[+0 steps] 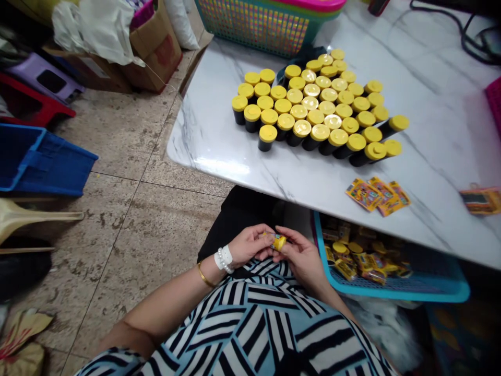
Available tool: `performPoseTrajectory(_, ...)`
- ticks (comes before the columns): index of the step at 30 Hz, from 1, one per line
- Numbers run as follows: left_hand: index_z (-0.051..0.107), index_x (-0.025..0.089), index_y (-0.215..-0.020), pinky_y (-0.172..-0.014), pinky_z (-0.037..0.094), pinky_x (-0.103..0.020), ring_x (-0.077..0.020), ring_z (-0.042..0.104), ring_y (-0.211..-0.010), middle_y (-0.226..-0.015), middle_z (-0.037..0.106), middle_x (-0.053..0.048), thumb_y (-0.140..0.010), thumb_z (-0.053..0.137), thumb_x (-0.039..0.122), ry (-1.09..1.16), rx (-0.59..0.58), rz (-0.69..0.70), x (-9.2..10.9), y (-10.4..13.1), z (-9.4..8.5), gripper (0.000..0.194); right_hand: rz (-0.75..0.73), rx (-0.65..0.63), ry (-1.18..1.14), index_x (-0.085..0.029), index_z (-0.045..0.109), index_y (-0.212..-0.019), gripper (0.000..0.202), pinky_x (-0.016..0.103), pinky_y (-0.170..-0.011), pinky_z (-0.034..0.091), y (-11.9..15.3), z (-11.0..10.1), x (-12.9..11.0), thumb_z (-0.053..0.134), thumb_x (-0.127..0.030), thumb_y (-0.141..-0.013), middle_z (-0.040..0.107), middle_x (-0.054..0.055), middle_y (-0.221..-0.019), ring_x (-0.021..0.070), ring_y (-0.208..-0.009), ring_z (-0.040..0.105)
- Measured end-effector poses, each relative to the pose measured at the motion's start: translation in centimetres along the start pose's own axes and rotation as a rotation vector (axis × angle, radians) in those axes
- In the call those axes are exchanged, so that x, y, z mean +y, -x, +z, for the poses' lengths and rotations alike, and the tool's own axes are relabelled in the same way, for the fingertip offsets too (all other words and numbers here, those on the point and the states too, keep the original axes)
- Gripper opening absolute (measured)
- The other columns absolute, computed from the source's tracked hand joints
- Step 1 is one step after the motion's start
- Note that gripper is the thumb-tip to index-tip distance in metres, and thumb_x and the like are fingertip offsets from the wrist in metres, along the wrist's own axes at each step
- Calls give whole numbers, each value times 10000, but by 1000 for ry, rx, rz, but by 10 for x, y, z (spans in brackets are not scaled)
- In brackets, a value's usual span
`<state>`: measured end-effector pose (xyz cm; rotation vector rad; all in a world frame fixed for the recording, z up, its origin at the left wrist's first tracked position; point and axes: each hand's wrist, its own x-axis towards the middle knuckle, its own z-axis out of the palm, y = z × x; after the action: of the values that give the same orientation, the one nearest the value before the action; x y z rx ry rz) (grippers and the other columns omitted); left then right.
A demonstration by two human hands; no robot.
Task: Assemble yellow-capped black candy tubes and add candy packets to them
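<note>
Low in front of my body, both hands meet around a small yellow wrapped item point(278, 242). My left hand point(250, 244) pinches its left part, and my right hand point(301, 256) closes on its right end. On the marble-patterned table point(219, 151) stand several dark canisters with yellow lids point(311, 104), grouped closely together. Several flat yellow printed labels point(378, 196) lie overlapping near the table's front edge. To the right of my hands, a blue basket point(438, 293) holds several yellow-labelled pieces point(368, 261), partly under the table.
A green basket with a pink rim point(258, 31) stands at the table's back. Another label bundle point(481, 201) lies at the right, and black cables point(462, 31) cross the back right. On the floor at left are a blue bin point(58, 167), a purple stool point(47, 78) and cardboard boxes point(152, 47).
</note>
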<state>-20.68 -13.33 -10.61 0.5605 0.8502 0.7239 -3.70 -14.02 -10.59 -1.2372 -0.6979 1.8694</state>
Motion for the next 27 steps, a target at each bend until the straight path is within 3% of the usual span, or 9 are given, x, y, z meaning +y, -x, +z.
performPoseTrajectory(6, 568, 132, -1021, -395, 313, -163, -54, 461, -413, -625, 606, 10, -732, 772, 495, 227, -130, -80, 2, 1, 10, 507, -149, -41, -144, -261, 749, -861, 121, 193, -385, 545, 7, -6, -7, 788, -269, -747, 598, -29, -786, 94, -523, 635)
performPoseTrajectory(10, 574, 118, -837, -370, 264, -145, -25, 401, -378, -550, 556, 31, -740, 773, 478, 188, -56, -84, -2, 0, 15, 422, -193, -34, -133, -276, 735, -869, 115, 229, -427, 585, 10, -3, -10, 768, -236, -765, 589, -35, -866, 90, -525, 649)
performPoseTrajectory(14, 604, 121, -1028, -429, 349, -151, -55, 525, -482, -701, 628, -6, -715, 804, 442, 260, -33, -92, -1, -4, 20, 491, -209, -30, -94, -247, 742, -890, 129, 259, -454, 607, 9, -6, -11, 769, -255, -763, 590, -22, -916, 80, -488, 637)
performPoseTrajectory(17, 609, 127, -1106, -428, 348, -152, -42, 501, -460, -696, 621, 11, -685, 831, 415, 305, -38, -75, 3, -7, 21, 557, -180, -45, -98, -265, 740, -932, 150, 265, -466, 611, 10, -9, -10, 751, -299, -786, 596, -24, -880, 76, -490, 625)
performPoseTrajectory(21, 611, 116, -884, -353, 212, -141, -20, 376, -341, -499, 533, 55, -729, 778, 488, 215, 17, -86, 6, -9, 26, 436, -209, -41, 74, -268, 747, -963, 184, 294, -581, 638, 16, -14, -14, 762, -264, -780, 555, -3, -955, 102, -623, 665)
performPoseTrajectory(24, 569, 126, -849, -329, 225, -140, -26, 384, -310, -489, 558, 41, -748, 742, 541, 159, -41, -154, 5, -13, 36, 460, -278, -45, 163, -246, 751, -860, 62, 264, -538, 613, 26, -24, -22, 737, -232, -802, 505, -1, -953, 91, -591, 653)
performPoseTrajectory(27, 545, 118, -1070, -341, 338, -150, -66, 498, -345, -590, 638, -1, -733, 759, 535, 124, -156, -206, 4, -22, 46, 578, -321, -35, 229, -256, 741, -853, 47, 276, -519, 602, 39, -42, -32, 704, -240, -829, 502, 1, -937, 94, -558, 638)
